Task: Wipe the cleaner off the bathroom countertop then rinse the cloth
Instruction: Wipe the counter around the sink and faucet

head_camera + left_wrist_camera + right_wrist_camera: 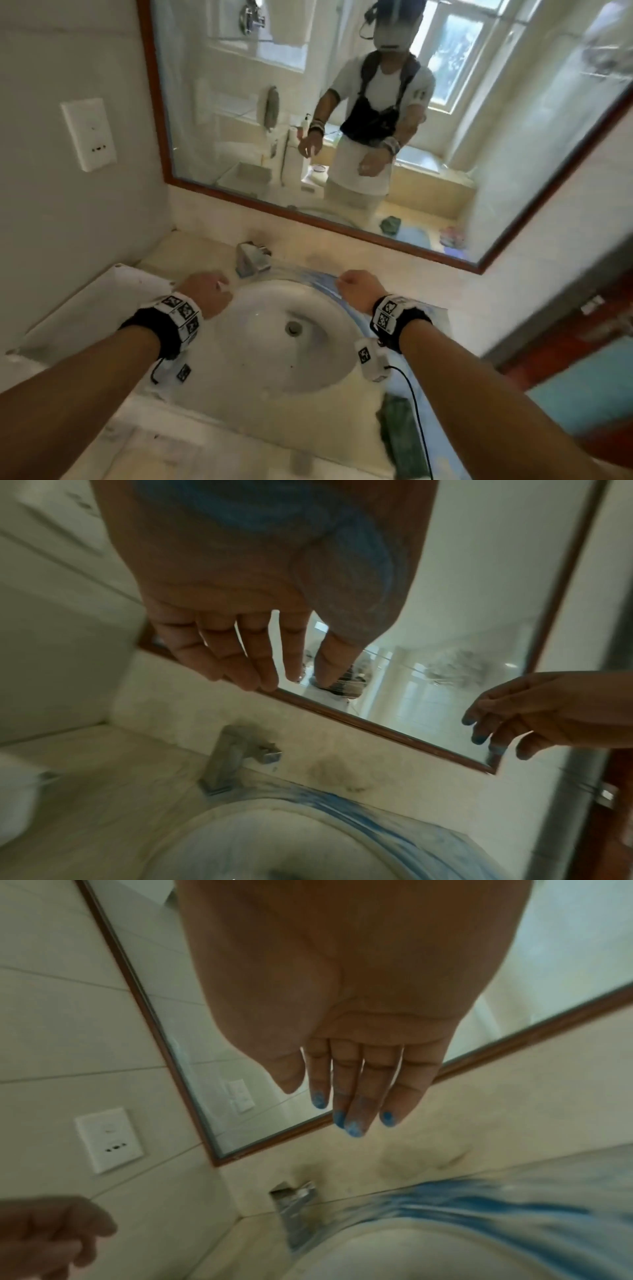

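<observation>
Starting at the near edge of the countertop [219, 442], there's a dark green cloth [399, 431] lying bunched at the front, right of the sink [274, 342], with its long side running front to back. It sits below and behind the right forearm, so the right hand [356, 291] looks like the closer one to grab it, though it'd have to pull back toward the body first. Neither hand is holding anything. The right hand hangs over the far right rim of the basin, fingers [356, 1112] loose and pointing down, tips smeared blue. The left hand [205, 291] floats over the far left rim just beside the faucet [251, 262], fingers relaxed and slightly apart. Past them, blue cleaner [369, 818] streaks curve along the back right rim of the sink, so I'd say the wiping isn't done yet.
</observation>
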